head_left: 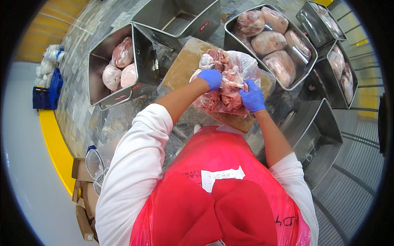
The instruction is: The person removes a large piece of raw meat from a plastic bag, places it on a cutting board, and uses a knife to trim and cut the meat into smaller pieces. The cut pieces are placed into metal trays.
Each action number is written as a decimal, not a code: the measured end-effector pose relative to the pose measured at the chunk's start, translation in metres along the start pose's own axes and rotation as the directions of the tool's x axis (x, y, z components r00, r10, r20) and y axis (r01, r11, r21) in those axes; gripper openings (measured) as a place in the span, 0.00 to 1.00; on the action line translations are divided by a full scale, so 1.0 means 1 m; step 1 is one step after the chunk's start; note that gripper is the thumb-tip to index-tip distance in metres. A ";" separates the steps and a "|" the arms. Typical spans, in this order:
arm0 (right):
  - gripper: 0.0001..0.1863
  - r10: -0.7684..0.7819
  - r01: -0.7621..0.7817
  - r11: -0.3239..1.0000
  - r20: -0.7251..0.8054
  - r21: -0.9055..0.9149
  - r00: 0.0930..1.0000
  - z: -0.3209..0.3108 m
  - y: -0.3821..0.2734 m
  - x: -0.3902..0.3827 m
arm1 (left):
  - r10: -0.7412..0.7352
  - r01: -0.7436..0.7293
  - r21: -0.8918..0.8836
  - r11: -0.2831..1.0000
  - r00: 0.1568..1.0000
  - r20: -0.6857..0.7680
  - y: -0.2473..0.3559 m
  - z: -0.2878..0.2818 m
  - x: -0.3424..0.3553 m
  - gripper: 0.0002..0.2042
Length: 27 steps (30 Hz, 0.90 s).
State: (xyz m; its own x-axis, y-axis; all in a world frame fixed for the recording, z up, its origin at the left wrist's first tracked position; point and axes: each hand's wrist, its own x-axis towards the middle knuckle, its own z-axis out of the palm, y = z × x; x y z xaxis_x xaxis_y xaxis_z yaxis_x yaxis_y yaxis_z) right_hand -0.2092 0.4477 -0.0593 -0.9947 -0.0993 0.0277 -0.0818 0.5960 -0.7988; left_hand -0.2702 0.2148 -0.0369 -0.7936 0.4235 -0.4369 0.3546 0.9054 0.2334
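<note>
A pile of raw pink meat pieces [225, 98] with pale skin and crumpled clear plastic [240, 61] lies on a tan board [180, 59] in front of me. My left hand [210, 80], in a blue glove, is closed on the meat at the pile's left middle, with its fingertips partly hidden. My right hand [252, 96], also gloved in blue, grips a pale piece of the meat on the pile's right side.
Steel bins with wrapped meat stand left [96, 71], right [305, 61] and far right [352, 92]. Empty bins sit behind [145, 24] and at lower right [336, 139]. Blue crates [43, 98] and cardboard boxes [82, 188] are at left.
</note>
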 end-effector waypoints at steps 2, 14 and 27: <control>0.10 -0.027 0.027 1.000 -0.004 0.006 1.000 0.000 -0.004 -0.002 | -0.002 -0.002 -0.030 1.000 0.991 -0.132 -0.006 0.016 0.000 0.13; 0.10 -0.049 0.050 0.999 0.023 -0.018 0.999 -0.006 0.000 0.008 | 0.124 -0.135 0.077 0.988 0.984 0.131 0.000 -0.005 0.005 0.11; 0.11 -0.002 0.003 1.000 0.083 -0.017 0.997 -0.006 0.014 0.037 | 0.125 -0.280 -0.456 0.845 0.932 -0.341 -0.050 0.064 0.007 0.12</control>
State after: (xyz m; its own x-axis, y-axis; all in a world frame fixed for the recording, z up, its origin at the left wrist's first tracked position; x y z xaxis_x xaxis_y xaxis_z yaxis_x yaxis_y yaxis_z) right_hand -0.2478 0.4573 -0.0662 -0.9858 -0.1663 -0.0212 -0.0857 0.6090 -0.7886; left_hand -0.2621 0.1743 -0.1071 -0.8637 0.4973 -0.0822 0.2961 0.6326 0.7157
